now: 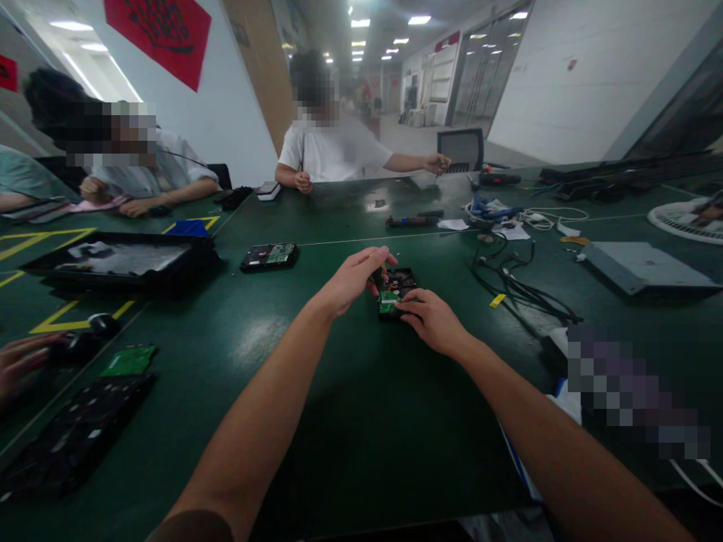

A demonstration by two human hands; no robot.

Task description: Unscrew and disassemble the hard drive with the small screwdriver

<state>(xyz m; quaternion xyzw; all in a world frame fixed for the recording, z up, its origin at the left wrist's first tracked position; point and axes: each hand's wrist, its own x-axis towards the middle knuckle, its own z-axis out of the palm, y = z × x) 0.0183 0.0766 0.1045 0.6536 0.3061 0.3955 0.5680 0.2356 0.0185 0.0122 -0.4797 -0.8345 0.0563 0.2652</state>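
Note:
A black hard drive [395,292] with a green circuit board lies on the dark green table [339,421] in front of me. My left hand [355,277] is closed around a thin tool with a dark handle, held upright over the drive's left side. My right hand [430,319] rests on the drive's near right edge, fingers curled against it and holding it down. Most of the tool is hidden by my fingers.
A second hard drive [269,256] lies further left. A black tray [116,262] and a loose green board [131,360] sit at left, near another person's hand [22,363]. Cables [511,282], a grey metal case [644,267] and a fan [686,220] are at right. People sit across the table.

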